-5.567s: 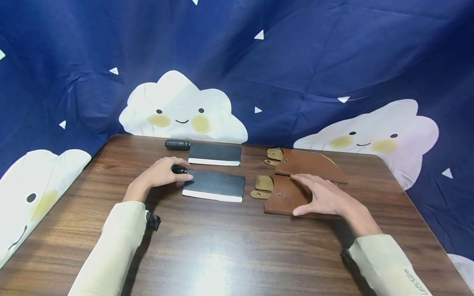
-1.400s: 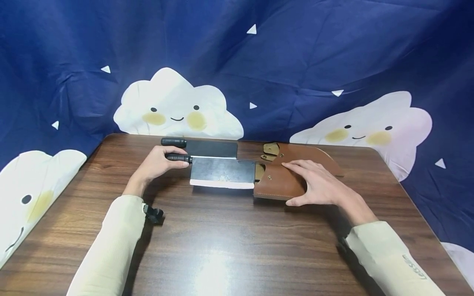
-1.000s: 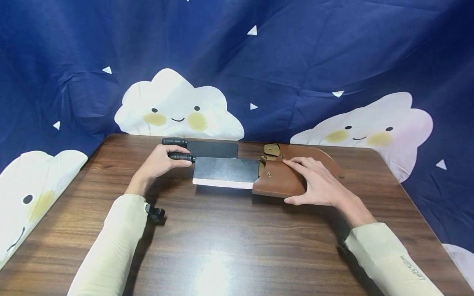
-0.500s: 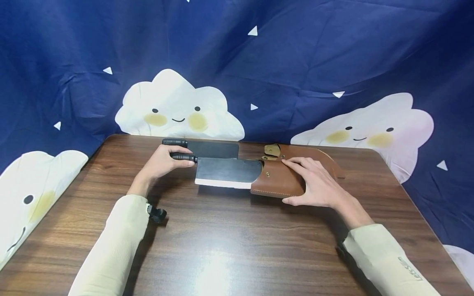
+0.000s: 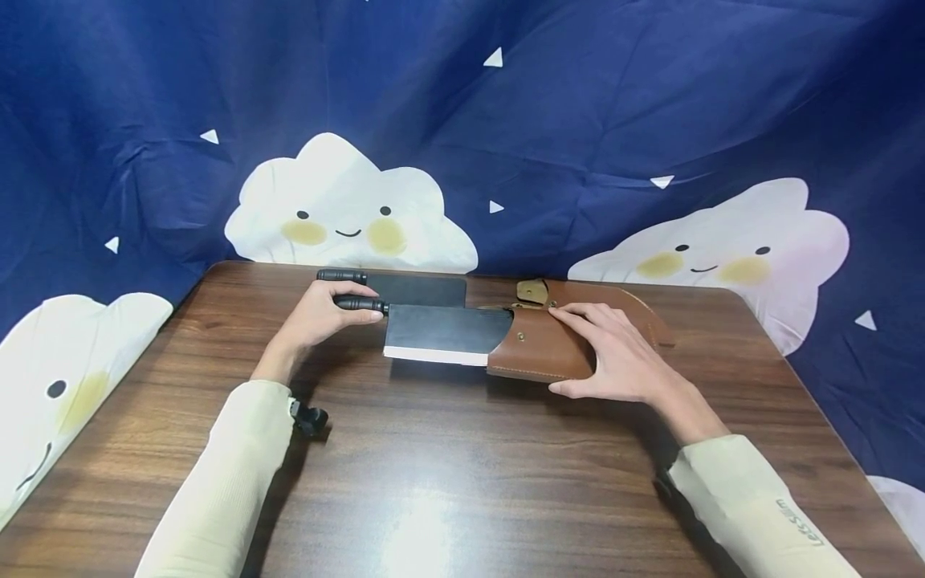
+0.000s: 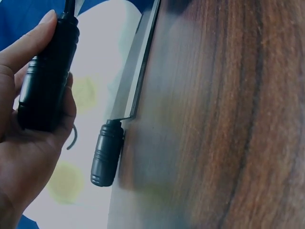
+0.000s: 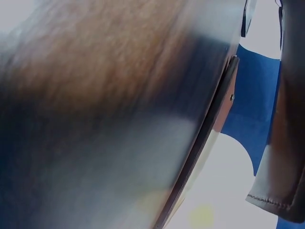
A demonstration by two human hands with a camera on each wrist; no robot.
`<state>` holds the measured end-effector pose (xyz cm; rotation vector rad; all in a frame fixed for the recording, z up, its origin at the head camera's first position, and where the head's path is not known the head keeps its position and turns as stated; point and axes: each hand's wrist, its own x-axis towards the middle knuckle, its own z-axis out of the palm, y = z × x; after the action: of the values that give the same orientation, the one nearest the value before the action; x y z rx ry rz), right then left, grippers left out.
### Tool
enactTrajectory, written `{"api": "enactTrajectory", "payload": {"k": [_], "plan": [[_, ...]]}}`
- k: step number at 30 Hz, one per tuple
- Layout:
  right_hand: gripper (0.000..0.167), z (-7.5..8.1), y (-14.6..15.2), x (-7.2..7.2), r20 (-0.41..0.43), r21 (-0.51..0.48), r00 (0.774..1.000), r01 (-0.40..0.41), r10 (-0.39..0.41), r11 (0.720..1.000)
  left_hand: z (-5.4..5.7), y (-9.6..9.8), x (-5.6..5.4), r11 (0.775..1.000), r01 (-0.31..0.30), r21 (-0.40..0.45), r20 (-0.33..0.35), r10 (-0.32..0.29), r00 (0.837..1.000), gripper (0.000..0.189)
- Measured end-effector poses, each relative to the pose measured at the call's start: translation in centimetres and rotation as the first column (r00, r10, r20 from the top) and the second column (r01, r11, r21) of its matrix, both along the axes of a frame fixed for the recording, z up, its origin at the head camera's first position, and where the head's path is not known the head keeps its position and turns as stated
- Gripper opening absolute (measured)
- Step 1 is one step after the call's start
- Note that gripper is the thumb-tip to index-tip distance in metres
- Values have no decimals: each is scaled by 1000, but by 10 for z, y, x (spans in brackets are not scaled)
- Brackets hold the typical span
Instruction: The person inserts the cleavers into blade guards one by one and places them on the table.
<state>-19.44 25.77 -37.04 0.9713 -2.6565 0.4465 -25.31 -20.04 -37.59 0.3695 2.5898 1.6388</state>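
My left hand (image 5: 314, 325) grips the black handle (image 6: 50, 81) of a cleaver between thumb and fingers. Its dark blade (image 5: 448, 327), with a pale strip along the lower edge, points right, and its far end is hidden inside a brown leather sheath (image 5: 538, 345). My right hand (image 5: 629, 353) holds that sheath, fingers at the far edge and thumb at the near edge. Shadows show below blade and sheath, which are raised over the table. In the right wrist view the held sheath (image 7: 288, 148) hangs at the right edge; the hand itself is out of that view.
A second cleaver (image 5: 419, 287) lies behind on the wooden table (image 5: 433, 466), its handle (image 6: 107, 152) visible in the left wrist view. Behind the right hand lies another brown sheath (image 5: 614, 295) with a tan strap (image 5: 531, 291). A blue cloud-print curtain (image 5: 549, 120) hangs behind the table.
Earlier the front cleaver and sheath lay apart on the table. Both were lifted and brought together, and the blade has slid rightward into the sheath's opening, with only slight movement in the last half second.
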Motion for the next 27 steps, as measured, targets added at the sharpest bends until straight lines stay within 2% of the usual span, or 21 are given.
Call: {"api": "enactTrajectory", "payload": {"k": [14, 27], "plan": [[107, 2, -7, -1, -4, 0, 1000, -3, 3, 1000, 0, 3, 2, 1000, 13, -17, -4, -13, 1000, 45], [108, 3, -17, -3, -9, 1, 1000, -22, 22, 1000, 6, 10, 1, 997, 52, -61, -56, -55, 997, 48]]}}
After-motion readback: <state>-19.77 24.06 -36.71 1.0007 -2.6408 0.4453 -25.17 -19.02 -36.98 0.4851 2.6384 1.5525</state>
